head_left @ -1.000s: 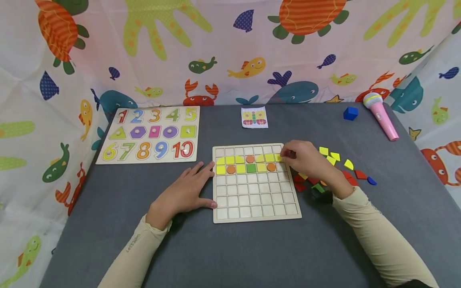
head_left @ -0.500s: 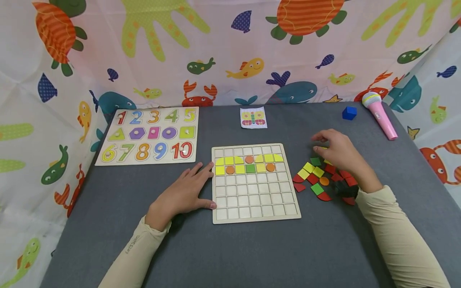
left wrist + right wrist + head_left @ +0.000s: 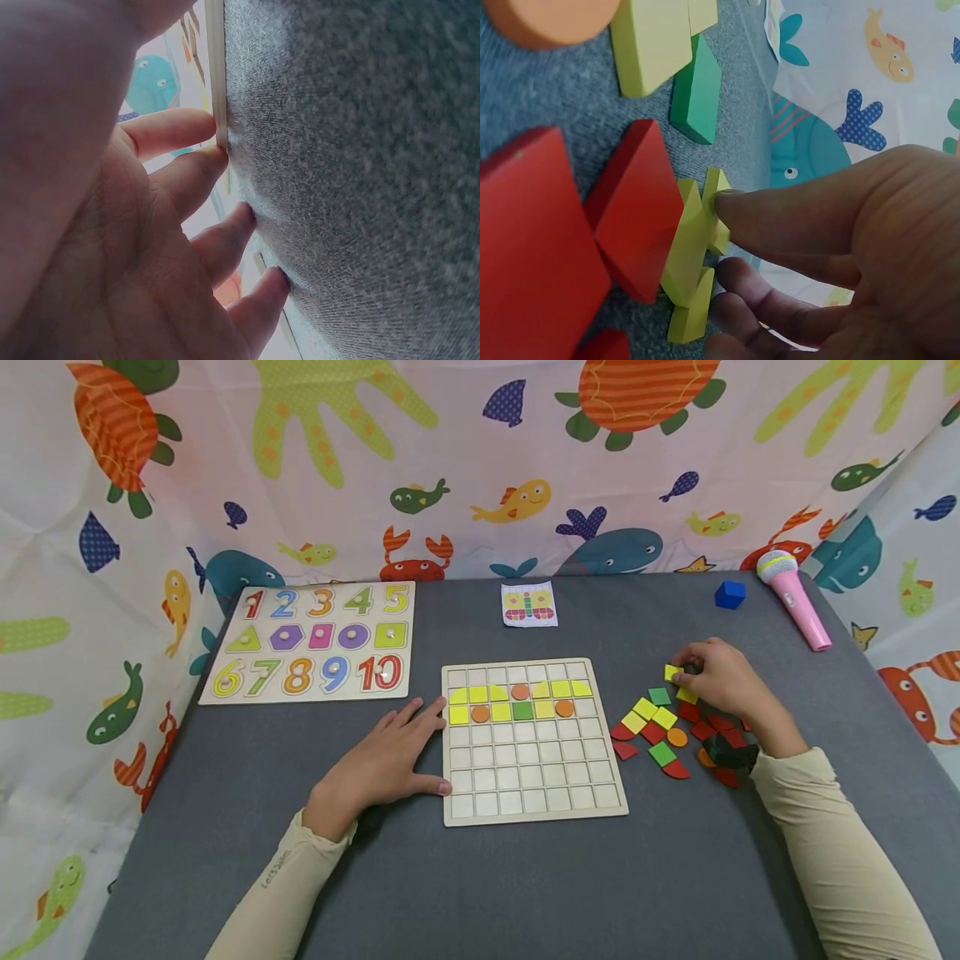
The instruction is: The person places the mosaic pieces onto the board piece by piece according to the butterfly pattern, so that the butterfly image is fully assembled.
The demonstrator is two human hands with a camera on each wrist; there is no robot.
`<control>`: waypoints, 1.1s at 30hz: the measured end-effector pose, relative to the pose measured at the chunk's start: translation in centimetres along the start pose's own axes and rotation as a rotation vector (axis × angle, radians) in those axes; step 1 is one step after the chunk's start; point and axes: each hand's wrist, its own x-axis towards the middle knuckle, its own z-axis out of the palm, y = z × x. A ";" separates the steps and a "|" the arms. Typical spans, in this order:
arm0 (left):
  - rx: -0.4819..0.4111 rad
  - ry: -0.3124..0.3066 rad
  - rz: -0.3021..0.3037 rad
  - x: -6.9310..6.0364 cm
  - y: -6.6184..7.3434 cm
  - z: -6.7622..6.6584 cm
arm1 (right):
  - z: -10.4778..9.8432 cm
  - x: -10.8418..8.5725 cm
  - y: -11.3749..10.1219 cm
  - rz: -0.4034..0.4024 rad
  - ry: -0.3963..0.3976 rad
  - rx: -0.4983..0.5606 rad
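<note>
A wooden grid board [image 3: 534, 781] lies at the table's middle, its second and third rows holding yellow, orange and green tiles. My left hand [image 3: 378, 768] rests along its left edge with fingers spread; in the left wrist view two fingertips touch the board's rim [image 3: 217, 82]. My right hand [image 3: 720, 677] is at the far side of the loose tile pile, thumb and fingers curled at a yellow tile [image 3: 672, 672]. In the right wrist view the thumb presses that yellow tile [image 3: 716, 214], and the index finger is mostly hidden behind the thumb.
Loose red, yellow, green and orange tiles [image 3: 652, 732] lie right of the board. A butterfly pattern card [image 3: 529, 605] is behind it. Left stands a number puzzle board [image 3: 307, 643]. A blue cube [image 3: 730, 595] and a pink microphone [image 3: 795, 602] sit at the back right.
My right hand has left the board's upper right corner, where a yellow tile now sits, and moved right to another yellow tile. The left hand has stayed still.
</note>
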 end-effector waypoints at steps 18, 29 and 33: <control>-0.001 0.000 0.004 -0.1 0.0 0.1 | 1.0 -0.4 -3.3 -0.017 0.092 0.144; 0.000 -0.001 0.003 0.0 -0.1 0.2 | 2.0 -0.6 -6.3 -0.152 0.073 0.199; 0.004 -0.003 0.001 0.1 -0.1 0.2 | 2.5 -0.6 -7.0 -0.191 0.064 0.203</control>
